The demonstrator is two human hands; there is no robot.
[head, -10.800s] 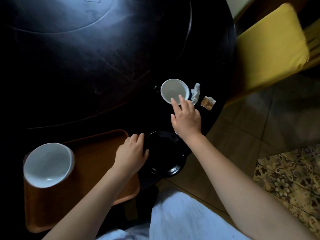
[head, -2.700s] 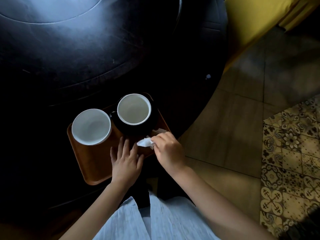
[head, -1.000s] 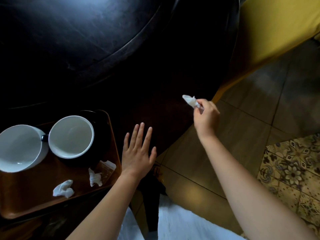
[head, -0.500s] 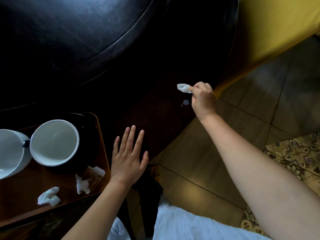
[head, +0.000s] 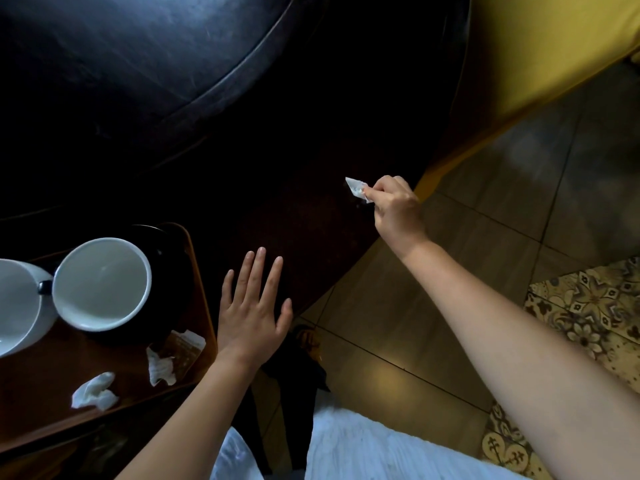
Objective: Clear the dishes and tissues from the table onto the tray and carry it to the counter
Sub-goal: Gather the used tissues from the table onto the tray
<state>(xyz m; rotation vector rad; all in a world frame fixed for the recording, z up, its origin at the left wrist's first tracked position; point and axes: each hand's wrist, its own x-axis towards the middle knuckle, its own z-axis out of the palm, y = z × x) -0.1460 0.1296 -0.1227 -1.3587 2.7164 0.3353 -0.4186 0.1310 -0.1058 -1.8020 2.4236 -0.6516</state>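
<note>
My right hand [head: 394,211] pinches a small crumpled white tissue [head: 356,187] just above the dark table [head: 214,98], near its right edge. With fingers spread, my left hand [head: 254,306] lies flat on the table beside the brown tray [head: 34,417]. On the tray a white cup [head: 102,284] sits on a black saucer [head: 166,271]. A white bowl [head: 17,306] stands at the left, cut off by the frame edge. Two crumpled tissues [head: 93,394] [head: 159,367] and a small wrapper [head: 185,346] lie on the tray's near side.
A yellow chair cushion [head: 540,46] stands at the table's far right. Tiled floor [head: 450,306] lies to the right, with a patterned rug [head: 595,313] beyond my right arm. My white garment [head: 381,452] shows at the bottom.
My right hand still holds the tissue and has shifted slightly along the table's right edge. The small white spot seen on the table under it half a second ago no longer shows. My left hand stays flat.
</note>
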